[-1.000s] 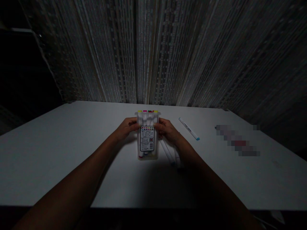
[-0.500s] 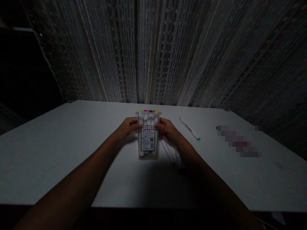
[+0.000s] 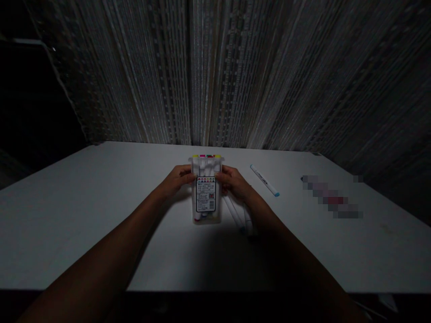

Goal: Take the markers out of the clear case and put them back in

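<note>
A clear plastic marker case (image 3: 206,217) stands upright between my hands, its printed label facing me. Several markers (image 3: 208,168) are inside, with yellow, pink, green and red caps at the top. My left hand (image 3: 177,180) grips the case's left side, thumb on the front. On the other side my right hand (image 3: 235,181) holds it the same way; the fingers behind the case are hidden. Two white markers lie by my right wrist: one dark-tipped marker (image 3: 235,214) and another marker (image 3: 248,220) partly in shadow. A blue-tipped marker (image 3: 265,180) rests farther right.
The white table (image 3: 84,215) extends to both sides, its front edge near my forearms. A pixelated, blurred object (image 3: 332,197) lies at the right. Behind the table hangs a patterned striped curtain (image 3: 215,76). The light is dim.
Both hands keep their grip on the marker case. The whole view has shifted very slightly; nothing else visibly differs.
</note>
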The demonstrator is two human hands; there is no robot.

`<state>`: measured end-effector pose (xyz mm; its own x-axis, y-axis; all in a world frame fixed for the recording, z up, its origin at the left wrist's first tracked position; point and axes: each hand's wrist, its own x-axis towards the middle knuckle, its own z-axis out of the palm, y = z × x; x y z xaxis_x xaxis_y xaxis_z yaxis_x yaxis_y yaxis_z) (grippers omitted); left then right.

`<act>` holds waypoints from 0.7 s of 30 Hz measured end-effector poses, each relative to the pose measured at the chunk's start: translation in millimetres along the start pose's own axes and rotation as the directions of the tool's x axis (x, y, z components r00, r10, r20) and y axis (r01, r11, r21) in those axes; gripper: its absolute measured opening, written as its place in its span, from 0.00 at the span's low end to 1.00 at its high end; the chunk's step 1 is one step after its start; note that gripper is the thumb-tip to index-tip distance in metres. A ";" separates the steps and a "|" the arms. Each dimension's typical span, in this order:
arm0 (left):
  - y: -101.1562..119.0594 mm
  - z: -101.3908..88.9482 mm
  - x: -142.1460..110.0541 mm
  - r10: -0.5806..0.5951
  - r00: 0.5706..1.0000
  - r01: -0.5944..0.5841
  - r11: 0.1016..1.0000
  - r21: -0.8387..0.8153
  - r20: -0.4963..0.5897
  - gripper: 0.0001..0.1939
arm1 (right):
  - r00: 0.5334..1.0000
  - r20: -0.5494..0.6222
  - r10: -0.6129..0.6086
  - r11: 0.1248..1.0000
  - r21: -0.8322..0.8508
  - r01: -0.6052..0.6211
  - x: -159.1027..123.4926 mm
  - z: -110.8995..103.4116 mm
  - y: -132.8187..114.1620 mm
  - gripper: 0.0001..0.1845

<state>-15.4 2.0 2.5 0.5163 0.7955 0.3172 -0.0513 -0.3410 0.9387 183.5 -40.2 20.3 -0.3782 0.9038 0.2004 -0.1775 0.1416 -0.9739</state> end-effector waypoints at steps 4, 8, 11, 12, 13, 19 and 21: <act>1.5 -0.2 -0.4 0.014 1.000 -0.014 1.000 -0.004 0.021 0.28 | 1.000 -0.016 0.009 1.000 -0.004 -0.009 -0.3 1.0 -1.5 0.24; -0.4 -0.8 -0.2 0.029 0.999 -0.029 1.000 0.007 0.021 0.25 | 1.000 -0.016 0.022 1.000 0.001 -0.022 -0.7 1.4 -1.9 0.24; -3.2 -1.3 0.1 0.004 1.000 -0.004 1.000 0.004 0.003 0.24 | 1.000 -0.014 0.021 1.000 0.005 -0.021 -0.7 1.2 -1.1 0.24; -3.7 -1.4 0.1 -0.001 1.000 0.001 1.000 -0.004 0.004 0.24 | 1.000 -0.012 0.019 1.000 0.005 -0.019 -0.6 1.0 -0.7 0.24; -3.8 -1.3 0.1 -0.001 1.000 0.001 1.000 -0.013 0.008 0.25 | 1.000 -0.009 0.017 1.000 0.003 -0.017 -0.5 0.8 -0.5 0.24; -0.9 -0.2 -0.7 -0.002 1.000 0.002 0.999 -0.038 0.014 0.28 | 1.000 -0.016 0.012 1.000 -0.004 -0.012 0.0 0.6 0.0 0.24; -0.2 0.1 -0.6 -0.003 1.000 0.003 0.999 -0.034 0.008 0.28 | 1.000 -0.024 0.010 1.000 -0.005 -0.010 -0.1 0.7 0.1 0.23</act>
<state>-15.6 1.6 2.1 0.5234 0.7924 0.3132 -0.0784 -0.3213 0.9437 182.9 -40.6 20.3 -0.3582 0.9145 0.1881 -0.1694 0.1344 -0.9763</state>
